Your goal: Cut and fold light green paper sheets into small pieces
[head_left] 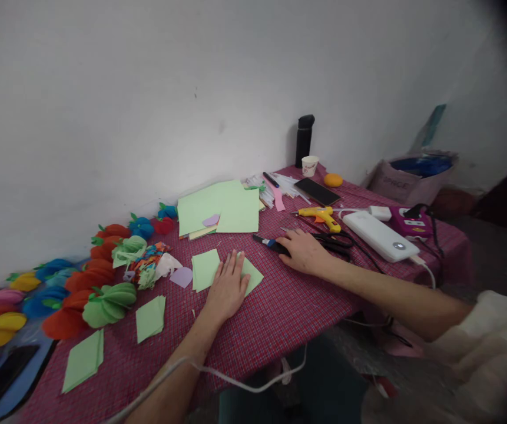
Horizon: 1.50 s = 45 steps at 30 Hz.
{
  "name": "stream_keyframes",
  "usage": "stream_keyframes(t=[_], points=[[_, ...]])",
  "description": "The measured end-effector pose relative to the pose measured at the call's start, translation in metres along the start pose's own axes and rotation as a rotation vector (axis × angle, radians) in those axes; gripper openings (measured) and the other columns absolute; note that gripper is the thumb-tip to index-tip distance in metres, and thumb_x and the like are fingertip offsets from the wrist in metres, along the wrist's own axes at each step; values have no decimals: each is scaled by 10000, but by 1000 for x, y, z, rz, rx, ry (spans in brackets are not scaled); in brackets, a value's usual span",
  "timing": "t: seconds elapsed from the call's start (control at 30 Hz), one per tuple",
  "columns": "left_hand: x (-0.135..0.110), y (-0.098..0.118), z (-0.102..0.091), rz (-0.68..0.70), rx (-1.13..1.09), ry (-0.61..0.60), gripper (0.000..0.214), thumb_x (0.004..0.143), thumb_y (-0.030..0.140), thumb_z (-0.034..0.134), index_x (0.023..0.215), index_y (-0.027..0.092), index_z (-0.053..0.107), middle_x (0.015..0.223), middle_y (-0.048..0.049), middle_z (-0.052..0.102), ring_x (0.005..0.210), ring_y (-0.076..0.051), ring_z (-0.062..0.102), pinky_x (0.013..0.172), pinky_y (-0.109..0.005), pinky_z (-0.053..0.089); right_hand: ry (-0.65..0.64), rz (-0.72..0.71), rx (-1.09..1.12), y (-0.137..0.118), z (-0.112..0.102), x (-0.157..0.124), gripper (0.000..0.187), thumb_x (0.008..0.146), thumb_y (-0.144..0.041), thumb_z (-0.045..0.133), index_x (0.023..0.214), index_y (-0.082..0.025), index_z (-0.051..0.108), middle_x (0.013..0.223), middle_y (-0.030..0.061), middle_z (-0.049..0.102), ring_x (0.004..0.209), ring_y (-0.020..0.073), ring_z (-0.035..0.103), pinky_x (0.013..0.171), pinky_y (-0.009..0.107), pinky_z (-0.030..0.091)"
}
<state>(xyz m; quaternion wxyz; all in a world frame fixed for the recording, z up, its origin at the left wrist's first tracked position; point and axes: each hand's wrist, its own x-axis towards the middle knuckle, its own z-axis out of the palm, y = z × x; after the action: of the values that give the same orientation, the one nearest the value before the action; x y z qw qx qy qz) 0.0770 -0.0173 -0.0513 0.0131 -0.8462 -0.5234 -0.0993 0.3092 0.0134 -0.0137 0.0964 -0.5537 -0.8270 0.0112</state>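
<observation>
My left hand (229,285) lies flat with its fingers stretched over light green paper squares (252,275); another small stack of green squares (204,268) is beside its fingertips. On the right, my right hand (302,252) has its fingers over the dark handle of a utility knife (269,242), whose blade end points left. Part of that handle is hidden under the fingers. Black-handled scissors (339,241) lie just behind this hand. Larger green paper sheets (239,206) are spread beyond both hands, with a purple paper piece on top.
Colourful paper pumpkins (109,303) crowd the left side. Two more stacks of green squares (150,318) lie nearer me. A yellow glue gun (324,217), a phone (317,191), a white power bank (381,237) and a purple power strip (412,222) with cables occupy the right.
</observation>
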Motion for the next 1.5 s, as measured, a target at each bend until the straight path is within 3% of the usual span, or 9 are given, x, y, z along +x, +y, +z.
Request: stream_keyframes(t=[0.13, 0.23, 0.47, 0.7, 1.0, 1.2, 1.33, 1.43, 1.5], points=[[1, 3, -16, -27, -16, 111, 473, 870, 275, 305, 1332, 181, 269, 1389, -105, 293, 1261, -209, 271, 996, -390, 230, 83, -105, 82, -19, -13, 14, 344, 805, -340, 439, 1080, -178, 566, 1014, 105, 591, 976, 217, 500, 858, 314, 332], [-1, 2, -33, -104, 5, 166, 349, 828, 180, 339, 1130, 197, 513, 1174, -81, 526, 1090, -210, 449, 921, -379, 300, -12, -128, 190, -36, -15, 34, 327, 798, -326, 432, 1062, -202, 579, 966, 55, 635, 866, 169, 562, 750, 243, 374], [-10, -5, -42, 80, 27, -135, 292, 764, 94, 386, 889, 204, 625, 902, -52, 620, 909, -193, 526, 780, -335, 344, -213, -154, 210, -65, -1, 85, 329, 749, -252, 441, 1025, -203, 614, 1010, 37, 648, 889, 160, 580, 701, 202, 389], [-9, -3, -39, 79, 70, -184, 286, 771, 99, 381, 846, 206, 635, 891, -60, 619, 915, -196, 527, 785, -341, 330, -383, -201, 175, -79, 13, 112, 334, 661, -308, 541, 918, -136, 669, 933, 114, 664, 867, 230, 589, 687, 258, 404], [-10, -1, -40, 69, 78, -170, 298, 773, 96, 384, 883, 203, 639, 851, -76, 614, 888, -215, 530, 767, -356, 335, -546, -212, 411, -70, 17, 115, 292, 608, -344, 621, 822, -152, 674, 737, 24, 662, 627, 131, 567, 510, 192, 373], [-12, 1, -38, 88, 63, -139, 289, 771, 108, 386, 879, 205, 636, 829, -73, 619, 872, -219, 535, 775, -372, 343, -516, -173, 573, -57, 21, 91, 195, 606, -281, 631, 728, -136, 671, 626, -21, 622, 547, 92, 519, 492, 178, 349], [-12, -5, -42, -13, -75, 32, 253, 749, 117, 415, 861, 190, 629, 867, -67, 630, 894, -212, 534, 823, -373, 352, -431, -136, 644, -50, 24, 78, 207, 649, -243, 587, 795, -123, 673, 689, -8, 643, 604, 106, 542, 527, 185, 372], [-10, -17, -47, -290, -332, 361, 287, 782, 165, 407, 1028, 176, 556, 991, -71, 605, 936, -188, 534, 820, -333, 392, -388, -96, 877, -43, 20, 72, 252, 698, -232, 548, 897, -121, 655, 818, 16, 666, 701, 120, 579, 615, 203, 417], [-7, -23, -47, -459, -570, 438, 337, 818, 274, 408, 1129, 169, 484, 998, -75, 600, 889, -174, 559, 751, -303, 436, -380, -68, 1117, -39, 16, 69, 263, 693, -232, 565, 916, -117, 644, 850, 29, 670, 756, 134, 591, 680, 229, 435]])
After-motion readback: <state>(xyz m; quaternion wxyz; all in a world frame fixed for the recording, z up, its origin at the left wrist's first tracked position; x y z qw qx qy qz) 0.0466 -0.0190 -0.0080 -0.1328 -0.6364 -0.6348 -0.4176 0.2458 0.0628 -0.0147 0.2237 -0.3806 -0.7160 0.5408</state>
